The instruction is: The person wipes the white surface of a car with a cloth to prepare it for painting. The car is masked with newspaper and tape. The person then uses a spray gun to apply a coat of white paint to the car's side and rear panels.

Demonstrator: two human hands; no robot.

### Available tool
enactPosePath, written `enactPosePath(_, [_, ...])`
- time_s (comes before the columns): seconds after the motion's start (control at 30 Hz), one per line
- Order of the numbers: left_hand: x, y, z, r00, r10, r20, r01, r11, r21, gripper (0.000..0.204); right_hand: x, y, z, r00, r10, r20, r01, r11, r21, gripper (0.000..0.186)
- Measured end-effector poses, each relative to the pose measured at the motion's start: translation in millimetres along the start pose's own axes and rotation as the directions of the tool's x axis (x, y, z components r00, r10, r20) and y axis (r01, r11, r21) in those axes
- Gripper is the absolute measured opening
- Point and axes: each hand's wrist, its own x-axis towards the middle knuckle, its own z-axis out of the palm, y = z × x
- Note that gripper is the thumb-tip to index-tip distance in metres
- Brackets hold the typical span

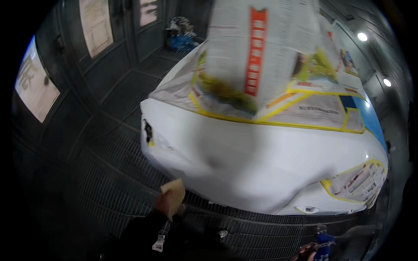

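- I'm seeing left hand (164, 202) pinching tan sheet (177, 195), grip closed, near white car's (265, 161) lower edge.
- Right hand (307, 252) is sitting beside blue tool (323, 248); grip unclear, can't tell.

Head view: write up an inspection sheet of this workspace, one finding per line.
Surface: dark metal grating floor under and around the car.
Job's things: smooth white car body, partly covered by printed newspaper sheets edged with yellow tape; small tan flat sheet; blue tool, blurred.
Clutter: crumpled blue and whitish heap near the back wall.
Grips: left hand holds the tan sheet; right hand is beside the blue tool, its hold unclear.
Cables: none identifiable for certain in the dim light.
Surroundings: dark walls with pale rectangular panels at left; bright round lights at right.
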Motion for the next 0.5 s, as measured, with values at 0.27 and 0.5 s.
enactPosePath(0.27, [87, 30, -88, 0.941, -0.144, -0.305, -0.097, 0.751, -0.653, 0.037, -26, 43, 111, 0.771, 0.309, 0.557, -0.072, 0.911, -0.407, 0.032])
enactPosePath(0.5, [225, 202, -82, 0.460, 0.838, -0.294, -0.682, 0.545, 0.488, 0.052, -51, 33, 127, 0.849, 0.203, 0.489, -0.152, 0.978, -0.142, 0.033])
